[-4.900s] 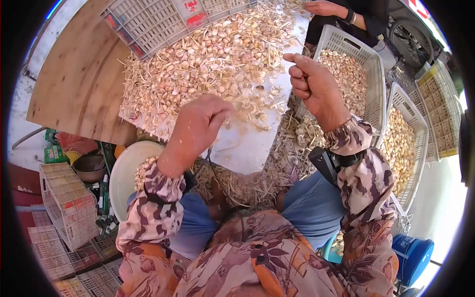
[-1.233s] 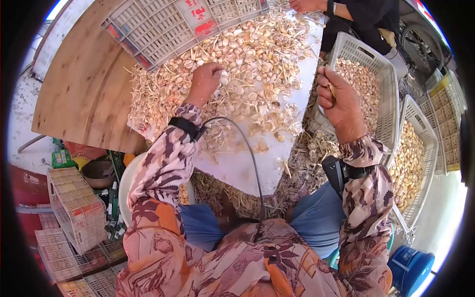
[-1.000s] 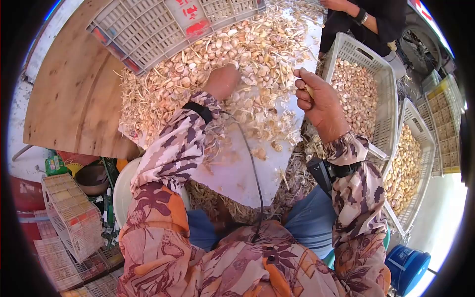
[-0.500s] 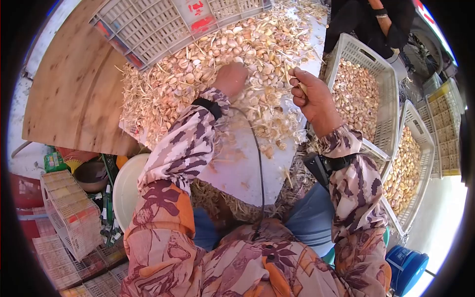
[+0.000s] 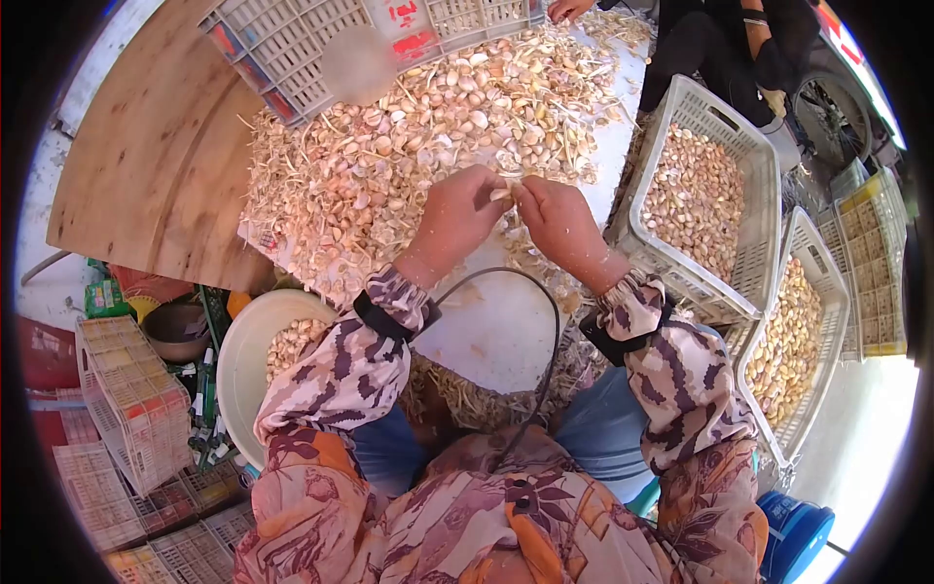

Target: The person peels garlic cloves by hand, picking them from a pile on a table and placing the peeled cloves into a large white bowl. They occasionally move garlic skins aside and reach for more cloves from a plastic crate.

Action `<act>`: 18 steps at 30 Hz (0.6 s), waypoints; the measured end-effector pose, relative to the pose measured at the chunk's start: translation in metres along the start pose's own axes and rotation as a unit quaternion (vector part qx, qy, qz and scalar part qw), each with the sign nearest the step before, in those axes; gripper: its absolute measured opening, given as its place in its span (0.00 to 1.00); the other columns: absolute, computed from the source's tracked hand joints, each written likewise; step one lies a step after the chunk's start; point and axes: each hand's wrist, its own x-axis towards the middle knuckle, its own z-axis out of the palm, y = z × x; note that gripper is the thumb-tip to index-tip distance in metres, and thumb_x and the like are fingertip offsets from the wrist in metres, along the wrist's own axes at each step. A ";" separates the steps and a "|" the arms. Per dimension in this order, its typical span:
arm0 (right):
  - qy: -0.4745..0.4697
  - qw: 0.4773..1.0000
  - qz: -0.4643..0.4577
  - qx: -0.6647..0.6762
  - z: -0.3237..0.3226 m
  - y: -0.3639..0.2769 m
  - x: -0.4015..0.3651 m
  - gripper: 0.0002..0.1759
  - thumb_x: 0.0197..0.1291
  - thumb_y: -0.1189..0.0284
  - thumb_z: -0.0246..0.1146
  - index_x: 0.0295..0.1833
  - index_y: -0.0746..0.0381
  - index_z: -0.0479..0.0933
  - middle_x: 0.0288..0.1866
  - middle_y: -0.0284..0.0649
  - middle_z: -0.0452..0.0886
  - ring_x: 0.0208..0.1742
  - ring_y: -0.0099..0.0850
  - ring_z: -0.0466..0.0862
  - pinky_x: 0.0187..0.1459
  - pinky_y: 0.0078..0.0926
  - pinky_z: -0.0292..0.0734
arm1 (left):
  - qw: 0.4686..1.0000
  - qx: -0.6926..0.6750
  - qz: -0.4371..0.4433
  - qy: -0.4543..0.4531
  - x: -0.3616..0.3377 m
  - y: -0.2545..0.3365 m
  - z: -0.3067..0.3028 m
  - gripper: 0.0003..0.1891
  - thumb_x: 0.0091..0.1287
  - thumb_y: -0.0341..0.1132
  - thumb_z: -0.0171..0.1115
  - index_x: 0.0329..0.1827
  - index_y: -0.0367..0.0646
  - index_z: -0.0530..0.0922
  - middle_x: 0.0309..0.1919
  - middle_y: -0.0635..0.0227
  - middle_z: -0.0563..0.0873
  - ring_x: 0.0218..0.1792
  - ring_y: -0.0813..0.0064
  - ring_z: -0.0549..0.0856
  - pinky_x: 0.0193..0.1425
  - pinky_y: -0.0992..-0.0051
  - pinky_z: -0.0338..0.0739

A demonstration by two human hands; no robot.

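My left hand (image 5: 449, 222) and my right hand (image 5: 566, 226) meet over the near part of the garlic heap. Their fingertips pinch a small pale garlic clove (image 5: 500, 194) from both sides; the fingers partly cover it. Just beyond them spreads a heap of loose garlic cloves (image 5: 418, 136), mixed with dry stalks and skins. Under my wrists shows the white tabletop (image 5: 496, 331), with a dark cable (image 5: 556, 341) looping over it.
A plastic crate (image 5: 282, 49) stands behind the heap, near another person's hand (image 5: 568, 9). At right are two clove-filled crates (image 5: 647, 209) (image 5: 759, 375). A pale basin (image 5: 243, 341) holding cloves sits at left, below a wooden board (image 5: 146, 165). A blue bucket (image 5: 793, 535) stands lower right.
My hands were apart, the left in the heap and the right raised beside it; now they are together at the clove. The stalks and skins near me have thinned, baring more tabletop.
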 end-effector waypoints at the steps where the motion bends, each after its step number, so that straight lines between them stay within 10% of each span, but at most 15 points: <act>1: 0.000 1.000 0.001 0.000 -0.001 -0.001 -0.005 0.12 0.62 0.68 0.54 0.31 0.66 0.72 0.26 0.51 0.77 0.29 0.50 0.77 0.33 0.42 0.70 | 1.000 0.000 0.000 -0.001 -0.006 -0.002 -0.002 0.08 0.56 0.29 0.66 0.38 0.39 0.78 0.27 0.65 0.80 0.26 0.72 0.80 0.33 0.74 0.74; 4: 0.009 0.972 0.176 0.153 -0.015 -0.001 -0.010 0.14 0.62 0.67 0.55 0.31 0.67 0.73 0.25 0.50 0.77 0.27 0.46 0.77 0.31 0.38 0.70 | 0.970 -0.224 -0.081 -0.055 -0.010 -0.017 -0.012 0.09 0.59 0.28 0.65 0.41 0.39 0.79 0.32 0.67 0.83 0.29 0.74 0.82 0.36 0.75 0.77; 6: 0.024 0.908 0.330 0.257 -0.038 0.000 -0.005 0.17 0.62 0.62 0.56 0.32 0.67 0.76 0.25 0.49 0.78 0.28 0.43 0.80 0.33 0.37 0.72 | 0.856 -0.495 -0.147 -0.024 0.001 -0.038 -0.022 0.10 0.62 0.30 0.63 0.44 0.38 0.79 0.34 0.69 0.84 0.31 0.76 0.82 0.38 0.78 0.78; 11: -0.028 0.964 0.264 0.007 -0.046 0.021 -0.002 0.23 0.60 0.54 0.58 0.30 0.65 0.80 0.26 0.49 0.80 0.31 0.44 0.81 0.35 0.40 0.73 | 0.739 -0.647 -0.178 0.052 0.079 -0.071 -0.030 0.10 0.69 0.36 0.53 0.43 0.40 0.77 0.33 0.70 0.82 0.32 0.74 0.81 0.39 0.73 0.78; 13: -0.070 0.960 0.259 -0.083 -0.044 0.015 0.001 0.25 0.58 0.50 0.59 0.29 0.64 0.81 0.27 0.49 0.80 0.33 0.47 0.81 0.36 0.41 0.74 | 0.971 -0.160 -0.174 0.016 0.113 -0.082 -0.015 0.08 0.66 0.37 0.55 0.38 0.41 0.78 0.32 0.67 0.83 0.33 0.66 0.82 0.38 0.65 0.76; 15: -0.056 0.969 0.231 -0.068 -0.036 0.025 0.002 0.25 0.60 0.50 0.57 0.30 0.63 0.80 0.28 0.49 0.81 0.34 0.48 0.81 0.37 0.43 0.74 | 0.939 0.314 0.103 0.091 0.135 -0.106 0.012 0.12 0.59 0.39 0.61 0.38 0.39 0.79 0.28 0.57 0.83 0.30 0.56 0.83 0.32 0.57 0.74; 18: -0.037 0.972 0.221 -0.065 -0.035 0.018 0.004 0.18 0.60 0.56 0.58 0.32 0.61 0.78 0.29 0.49 0.80 0.34 0.51 0.79 0.37 0.47 0.73 | 0.946 0.319 0.047 -0.029 0.147 -0.092 0.026 0.12 0.57 0.40 0.61 0.39 0.41 0.79 0.31 0.53 0.84 0.34 0.52 0.84 0.36 0.55 0.76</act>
